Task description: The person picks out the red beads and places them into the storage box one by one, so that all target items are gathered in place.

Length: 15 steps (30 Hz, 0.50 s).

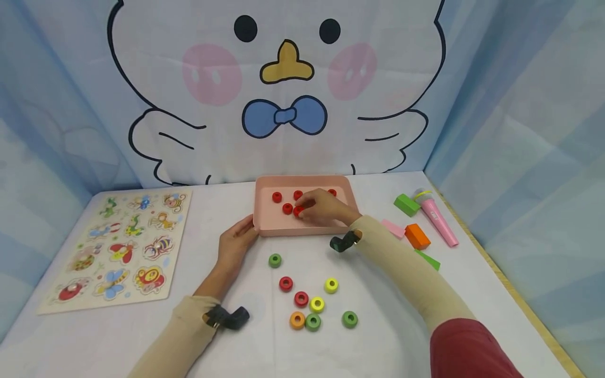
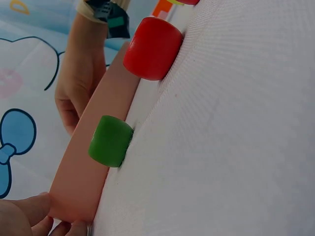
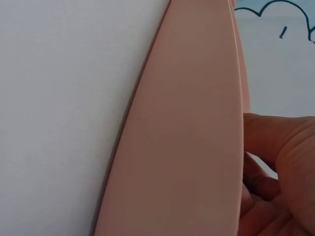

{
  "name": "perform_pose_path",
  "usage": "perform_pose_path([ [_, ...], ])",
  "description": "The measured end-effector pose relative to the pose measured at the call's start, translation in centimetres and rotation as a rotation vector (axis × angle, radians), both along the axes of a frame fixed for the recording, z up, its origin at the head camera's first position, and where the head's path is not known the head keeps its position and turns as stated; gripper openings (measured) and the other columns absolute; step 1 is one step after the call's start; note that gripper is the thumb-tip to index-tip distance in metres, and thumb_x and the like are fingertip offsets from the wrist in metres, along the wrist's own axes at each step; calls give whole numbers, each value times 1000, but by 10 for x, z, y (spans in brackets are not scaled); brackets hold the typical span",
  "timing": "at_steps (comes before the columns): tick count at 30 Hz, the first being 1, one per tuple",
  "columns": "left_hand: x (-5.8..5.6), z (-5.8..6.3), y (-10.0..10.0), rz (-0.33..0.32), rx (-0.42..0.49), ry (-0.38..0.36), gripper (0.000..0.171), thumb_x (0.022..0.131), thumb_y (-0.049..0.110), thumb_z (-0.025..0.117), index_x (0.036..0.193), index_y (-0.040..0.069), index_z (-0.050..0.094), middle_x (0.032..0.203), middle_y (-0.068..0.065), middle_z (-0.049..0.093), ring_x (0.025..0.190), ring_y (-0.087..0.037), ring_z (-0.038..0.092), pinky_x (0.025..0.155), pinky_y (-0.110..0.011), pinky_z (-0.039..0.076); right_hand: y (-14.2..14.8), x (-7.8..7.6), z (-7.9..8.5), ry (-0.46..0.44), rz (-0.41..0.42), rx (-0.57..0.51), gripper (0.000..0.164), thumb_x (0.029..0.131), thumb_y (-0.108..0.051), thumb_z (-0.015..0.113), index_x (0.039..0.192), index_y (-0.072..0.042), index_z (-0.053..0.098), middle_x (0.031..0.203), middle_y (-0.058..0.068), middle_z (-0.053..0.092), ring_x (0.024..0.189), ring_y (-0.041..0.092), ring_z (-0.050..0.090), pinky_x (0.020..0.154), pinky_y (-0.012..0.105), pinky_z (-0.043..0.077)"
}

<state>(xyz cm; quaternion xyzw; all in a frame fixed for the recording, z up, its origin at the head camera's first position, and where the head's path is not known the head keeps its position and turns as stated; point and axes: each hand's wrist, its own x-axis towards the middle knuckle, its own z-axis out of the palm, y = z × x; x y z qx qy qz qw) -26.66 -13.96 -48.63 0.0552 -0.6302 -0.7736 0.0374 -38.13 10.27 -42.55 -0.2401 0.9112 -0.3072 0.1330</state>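
Note:
A shallow pink tray (image 1: 264, 227) lies on the white table with several red ring beads in it. My left hand (image 1: 235, 245) holds the tray by its front left corner; in the left wrist view the thumb (image 2: 37, 206) is at the rim and the fingers sit lower. Inside the tray, my right hand (image 1: 326, 206) pinches a red bead (image 1: 297, 211) between thumb and fingers. Another red bead (image 1: 287, 208) lies just left of it. In the right wrist view the tray wall (image 3: 182, 128) hides the fingertips and the bead.
Before the tray lie loose beads: a green bead (image 1: 275, 260), a red bead (image 1: 285, 284), a yellow bead (image 1: 331, 285), an orange bead (image 1: 297, 320) and others. An insect puzzle board (image 1: 127, 252) is at left. Colored blocks (image 1: 417, 236) and a pink toy microphone (image 1: 437, 218) are at right.

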Motion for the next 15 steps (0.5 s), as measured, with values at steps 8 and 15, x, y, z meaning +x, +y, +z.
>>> perform_pose_path([
  [8,1,3,1,-3,-5,-2,49,94,6,67,141,2,52,141,-14,53,127,-18,52,98,-20,47,0,-8,-2,-17,-81,26,29,90,-14,73,119,-16,71,119,0,62,112,21,52,97,31,50],
  [15,0,2,2,5,-13,-11,48,94,5,65,141,2,52,141,-13,53,126,-19,52,98,-21,47,0,-11,-4,-37,-96,12,27,90,-14,73,116,-14,71,117,1,63,109,21,54,98,31,50],
])
